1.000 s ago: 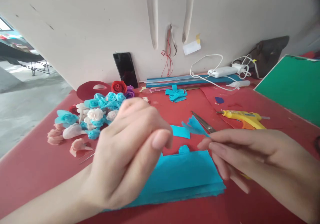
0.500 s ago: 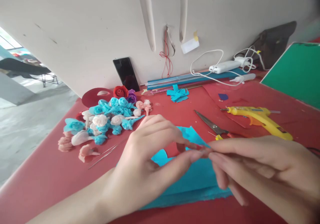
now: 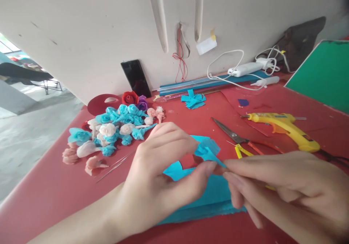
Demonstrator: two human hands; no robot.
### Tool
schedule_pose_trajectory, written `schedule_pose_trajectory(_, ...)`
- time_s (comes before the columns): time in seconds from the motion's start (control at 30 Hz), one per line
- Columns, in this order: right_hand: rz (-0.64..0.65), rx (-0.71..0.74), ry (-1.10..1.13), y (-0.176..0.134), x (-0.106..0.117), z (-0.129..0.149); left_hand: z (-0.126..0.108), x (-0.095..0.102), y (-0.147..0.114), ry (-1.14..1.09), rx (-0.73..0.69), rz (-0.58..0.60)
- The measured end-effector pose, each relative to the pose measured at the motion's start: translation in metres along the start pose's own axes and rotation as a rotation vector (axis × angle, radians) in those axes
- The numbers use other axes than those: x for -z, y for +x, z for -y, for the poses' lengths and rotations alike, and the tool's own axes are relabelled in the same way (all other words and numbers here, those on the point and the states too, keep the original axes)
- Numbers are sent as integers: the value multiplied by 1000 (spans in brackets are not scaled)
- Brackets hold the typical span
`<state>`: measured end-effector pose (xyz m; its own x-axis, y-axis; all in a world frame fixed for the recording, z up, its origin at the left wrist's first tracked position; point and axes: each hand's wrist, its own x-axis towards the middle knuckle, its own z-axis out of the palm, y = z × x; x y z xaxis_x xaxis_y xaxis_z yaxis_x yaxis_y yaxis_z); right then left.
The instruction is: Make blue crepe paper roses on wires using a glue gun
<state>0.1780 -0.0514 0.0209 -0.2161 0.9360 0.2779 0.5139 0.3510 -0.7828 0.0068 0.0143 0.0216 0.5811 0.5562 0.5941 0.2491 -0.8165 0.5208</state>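
Observation:
A small piece of blue crepe paper (image 3: 207,150) is gathered to a thin twisted end between my two hands. My right hand (image 3: 289,186) pinches that narrow end between thumb and fingertips. With thumb and curled fingers, my left hand (image 3: 160,164) grips the same piece near its wider, fanned part. Beneath both hands lies a blue crepe paper sheet (image 3: 201,202), partly hidden by them. Just beyond my right hand rest scissors (image 3: 237,137) with red handles, beside a yellow cutter-like item (image 3: 241,150) that is partly covered.
Left of my hands is a pile of blue, white and pink paper flowers (image 3: 117,127), with thin wires (image 3: 116,167) close by. A yellow glue gun (image 3: 286,127) lies at right. Blue strips (image 3: 193,99), a phone (image 3: 135,77) and a power strip (image 3: 244,69) are near the wall.
The blue crepe piece, hardly visible before, now shows fanned out above my fingertips. Both hands have shifted slightly left, and the view has moved a little.

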Motion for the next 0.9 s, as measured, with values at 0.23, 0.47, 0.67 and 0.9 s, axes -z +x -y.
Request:
schedule_pose_trajectory(0.23,-14,-52,100,-1,-6,0,1,-1,-1,-110,80,60)
schedule_pose_trajectory(0.47,-2,-103,119,-3,-7,1,1,0,-4,-146,89,71)
schedule_pose_trajectory(0.67,41,-94,111,-1,-5,-1,1,-1,-4,-168,121,55)
schedule_pose_trajectory(0.9,12,-185,213,0,-2,1,2,-6,-8,-439,329,77)
